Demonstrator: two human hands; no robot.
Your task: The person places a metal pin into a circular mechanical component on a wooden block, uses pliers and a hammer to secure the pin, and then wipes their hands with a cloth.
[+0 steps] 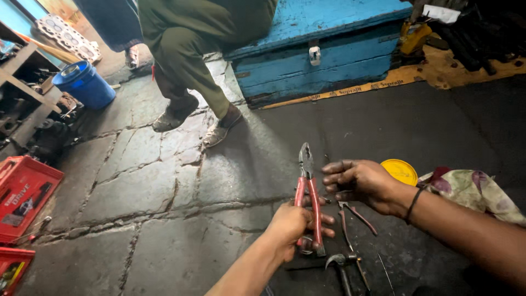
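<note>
Between the hands, stiff red-handled pliers stand gripped by the left hand; right hand half-curled, seemingly empty; handles look best to grasp

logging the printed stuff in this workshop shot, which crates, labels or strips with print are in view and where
Upper red crate: far left on the stone floor, red plastic, white print on its side.
Lower red crate: bottom-left corner, red, partly cut off.
Printed strip: yellow edge band under the blue chest, dark lettering.
Yellow lid: round, by the right hand; no print legible.

Bare forearms; thin dark band on right wrist
</note>
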